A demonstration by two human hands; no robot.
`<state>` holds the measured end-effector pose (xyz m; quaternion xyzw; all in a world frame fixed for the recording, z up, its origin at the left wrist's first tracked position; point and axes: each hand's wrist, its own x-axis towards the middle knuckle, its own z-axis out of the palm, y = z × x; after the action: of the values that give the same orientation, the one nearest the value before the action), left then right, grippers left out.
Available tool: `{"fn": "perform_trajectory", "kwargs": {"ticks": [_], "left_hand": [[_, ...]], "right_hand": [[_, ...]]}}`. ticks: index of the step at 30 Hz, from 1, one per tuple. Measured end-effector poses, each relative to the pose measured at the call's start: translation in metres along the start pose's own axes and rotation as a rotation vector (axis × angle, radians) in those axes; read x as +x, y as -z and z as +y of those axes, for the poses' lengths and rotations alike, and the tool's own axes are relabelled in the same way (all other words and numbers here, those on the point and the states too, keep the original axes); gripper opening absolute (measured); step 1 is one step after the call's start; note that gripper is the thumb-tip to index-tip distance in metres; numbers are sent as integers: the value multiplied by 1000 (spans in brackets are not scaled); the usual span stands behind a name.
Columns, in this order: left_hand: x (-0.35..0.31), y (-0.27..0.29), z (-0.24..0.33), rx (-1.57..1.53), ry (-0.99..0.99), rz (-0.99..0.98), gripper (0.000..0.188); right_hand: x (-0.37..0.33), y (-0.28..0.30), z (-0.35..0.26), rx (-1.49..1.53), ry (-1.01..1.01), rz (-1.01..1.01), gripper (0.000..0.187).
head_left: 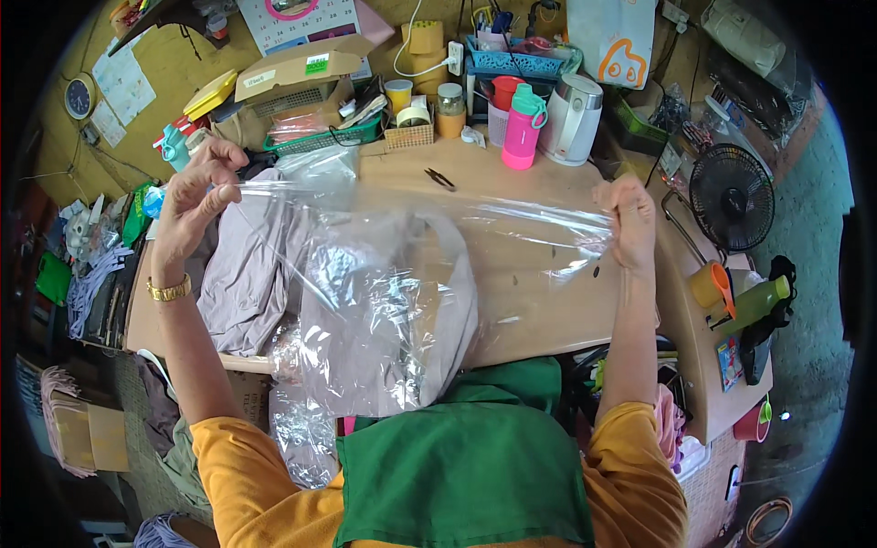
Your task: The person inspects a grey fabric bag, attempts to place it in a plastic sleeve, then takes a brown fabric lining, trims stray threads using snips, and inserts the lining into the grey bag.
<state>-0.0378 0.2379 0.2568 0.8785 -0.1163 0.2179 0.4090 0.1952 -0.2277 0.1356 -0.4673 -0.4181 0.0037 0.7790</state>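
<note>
A sheet of clear plastic, perhaps a bag (534, 219), is stretched sideways above the table. My left hand (196, 196) pinches its left end between thumb and fingers. At the other end, my right hand (630, 219) is closed round a bunched part of it. Behind the plastic, near the table's front edge, lies a greyish-mauve cloth piece with a curved strap-like loop (461, 292). More mauve fabric (247, 283) is piled flat next to my left forearm. Other crinkled clear plastic (301, 429) hangs down off the table by my lap.
Small dark thread snips (439, 179) lie on the tabletop (530, 315). Along the back stand a pink bottle (519, 137), a white kettle (574, 119), jars, baskets and a cardboard box (301, 68). A black fan (731, 196) and an orange mug (709, 284) are at the right.
</note>
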Motion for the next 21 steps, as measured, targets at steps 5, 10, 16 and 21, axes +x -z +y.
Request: {"fn": "perform_trajectory", "kwargs": {"ticks": [5, 10, 16, 21], "left_hand": [[-4, -14, -21, -263, -152, 114, 28], [-3, -27, -36, -678, -207, 100, 24], [15, -84, -3, -1423, -404, 370, 27], [11, -98, -7, -1498, -355, 134, 47]], "right_hand": [[-10, -4, -8, -494, 18, -130, 23], [-11, -24, 1, 151, 201, -12, 28], [-30, -29, 4, -529, -280, -47, 16], [-33, -46, 28, 207, 79, 256, 11]]}}
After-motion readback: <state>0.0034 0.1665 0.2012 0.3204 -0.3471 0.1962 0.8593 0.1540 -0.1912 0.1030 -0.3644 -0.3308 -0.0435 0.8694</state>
